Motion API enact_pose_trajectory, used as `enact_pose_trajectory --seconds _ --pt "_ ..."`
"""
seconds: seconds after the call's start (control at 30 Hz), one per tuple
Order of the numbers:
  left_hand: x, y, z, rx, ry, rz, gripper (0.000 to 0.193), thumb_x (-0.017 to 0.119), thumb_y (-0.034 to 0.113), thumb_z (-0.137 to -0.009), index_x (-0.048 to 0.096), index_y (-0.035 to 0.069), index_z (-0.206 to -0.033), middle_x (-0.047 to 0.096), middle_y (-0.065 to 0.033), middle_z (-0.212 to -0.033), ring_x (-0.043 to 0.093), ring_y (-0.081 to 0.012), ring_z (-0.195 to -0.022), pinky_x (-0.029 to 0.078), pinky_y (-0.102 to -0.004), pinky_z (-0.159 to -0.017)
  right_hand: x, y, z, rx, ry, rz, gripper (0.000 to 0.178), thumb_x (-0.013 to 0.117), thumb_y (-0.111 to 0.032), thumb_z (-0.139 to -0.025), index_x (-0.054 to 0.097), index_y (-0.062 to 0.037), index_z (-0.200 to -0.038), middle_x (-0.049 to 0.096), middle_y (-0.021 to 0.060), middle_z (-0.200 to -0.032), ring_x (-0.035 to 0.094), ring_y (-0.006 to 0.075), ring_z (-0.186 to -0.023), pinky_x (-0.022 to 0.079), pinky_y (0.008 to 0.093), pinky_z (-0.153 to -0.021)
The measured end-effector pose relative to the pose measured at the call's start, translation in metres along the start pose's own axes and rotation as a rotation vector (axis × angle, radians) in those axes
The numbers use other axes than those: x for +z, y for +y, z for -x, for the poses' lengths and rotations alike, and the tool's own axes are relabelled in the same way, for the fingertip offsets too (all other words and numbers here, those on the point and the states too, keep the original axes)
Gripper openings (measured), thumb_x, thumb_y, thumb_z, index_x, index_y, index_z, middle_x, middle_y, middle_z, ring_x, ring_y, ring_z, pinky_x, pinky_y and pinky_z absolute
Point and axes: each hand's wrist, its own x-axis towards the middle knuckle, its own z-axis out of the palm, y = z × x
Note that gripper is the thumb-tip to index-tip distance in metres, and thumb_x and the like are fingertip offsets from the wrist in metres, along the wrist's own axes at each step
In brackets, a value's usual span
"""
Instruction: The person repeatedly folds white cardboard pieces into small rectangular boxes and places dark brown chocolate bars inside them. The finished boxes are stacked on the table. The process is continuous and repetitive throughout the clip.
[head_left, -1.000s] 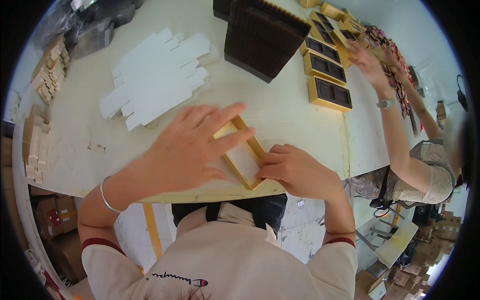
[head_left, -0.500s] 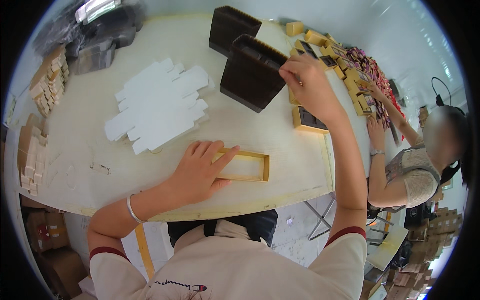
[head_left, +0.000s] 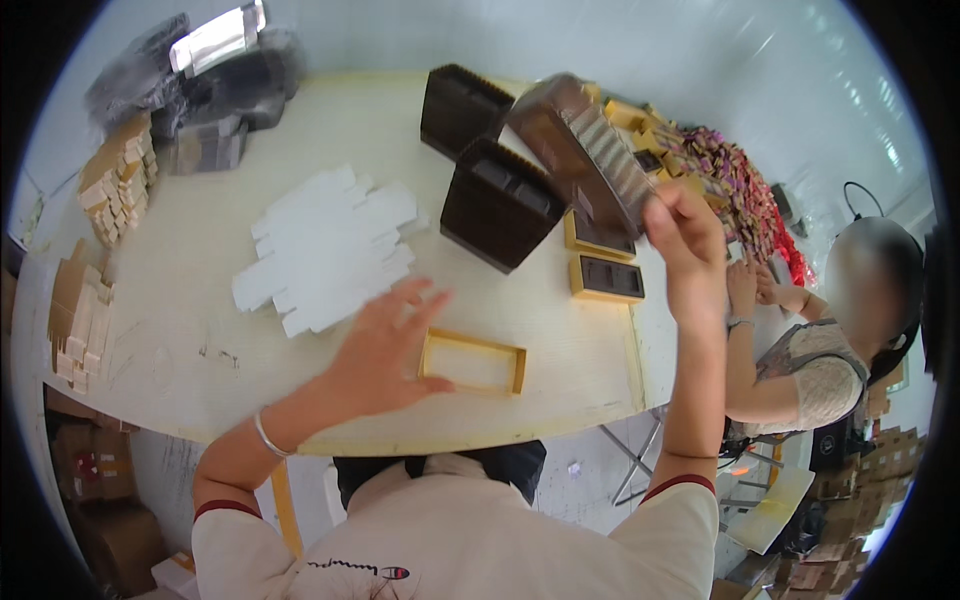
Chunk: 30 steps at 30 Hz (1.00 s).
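Observation:
Raised above the far right of the table, a stack of thin brown plastic trays (head_left: 570, 150) hangs tilted from my right hand (head_left: 688, 250), its edge pinched between thumb and fingers. My left hand (head_left: 375, 345) is open, fingers spread, at the left end of a shallow gold open box frame (head_left: 519, 372). The thumb is close to that frame; whether it touches I cannot tell. Two more dark brown tray stacks, a nearer one (head_left: 495, 210) and a farther one (head_left: 455, 115), stand on the table. Right of them lies a gold box with a dark insert (head_left: 607, 278), another (head_left: 598, 236) behind it.
Flat white card blanks (head_left: 325, 245) lie left of centre. Folded card pieces (head_left: 115, 175) are piled at the left edge, below clear plastic packaging (head_left: 215, 140). At right, a co-worker (head_left: 800, 370) sits by many gold boxes and a red-purple heap of small pieces (head_left: 735, 185).
My right hand has lifted a brown tray stack and moved right with it. My left hand has let go of the gold frame and drawn slightly left.

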Motion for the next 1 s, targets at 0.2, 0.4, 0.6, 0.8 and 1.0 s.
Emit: enact_pose_trajectory --seconds 0.2,0.4,0.6,0.8,1.0 --pt "-0.029 0.041 -0.010 0.090 -0.086 0.164 0.086 0.084 0.020 -0.066 0.042 0.012 -0.141 0.045 -0.0143 -0.137 0.056 -0.0273 -0.104 0.049 -0.0355 -0.084 0.008 0.043 0.082 0.658 -0.380 -0.375 0.023 0.054 -0.025 -0.097 0.057 -0.0064 -0.085 0.046 -0.0056 -0.073 0.042 0.0056 -0.065 0.034 0.0203 -0.058" --pt "-0.016 0.032 -0.014 -0.260 -0.341 0.411 0.072 0.080 0.009 -0.070 0.049 0.010 -0.135 0.055 -0.0089 -0.122 0.055 -0.0248 -0.102 0.048 -0.0307 -0.078 0.039 0.071 0.109 0.820 -0.296 -0.599 0.035 0.051 -0.035 -0.099 0.054 -0.0058 -0.118 0.052 -0.0009 -0.082 0.048 0.0090 -0.065 0.038 0.0214 -0.059" --pt "-0.003 0.017 -0.022 -0.337 -0.354 0.370 0.060 0.078 0.005 -0.072 0.053 0.009 -0.126 0.053 -0.0073 -0.126 0.055 -0.0253 -0.107 0.050 -0.0309 -0.080 0.046 0.070 0.129 0.177 -0.350 0.106 0.066 0.076 -0.007 -0.076 0.044 -0.0040 -0.134 0.053 0.0121 -0.102 0.055 0.0233 -0.085 0.047 0.0305 -0.073" --pt "0.001 0.007 -0.029 -0.275 -0.464 0.376 0.055 0.076 0.007 -0.074 0.052 0.009 -0.125 0.049 -0.0115 -0.131 0.056 -0.0295 -0.109 0.049 -0.0366 -0.087 0.050 0.066 0.135 0.233 -0.295 0.250 0.062 0.075 -0.005 -0.076 0.048 -0.0018 -0.132 0.052 0.0175 -0.117 0.059 0.0302 -0.091 0.050 0.0362 -0.079" --pt "0.009 0.010 -0.019 -0.292 -0.516 0.326 0.069 0.073 0.011 -0.078 0.042 0.010 -0.139 0.045 -0.0133 -0.130 0.055 -0.0328 -0.104 0.047 -0.0400 -0.087 0.060 0.070 0.141 0.150 -0.252 0.292 0.045 0.071 0.002 -0.076 0.059 -0.0001 -0.120 0.051 0.0190 -0.124 0.060 0.0303 -0.081 0.051 0.0358 -0.072"
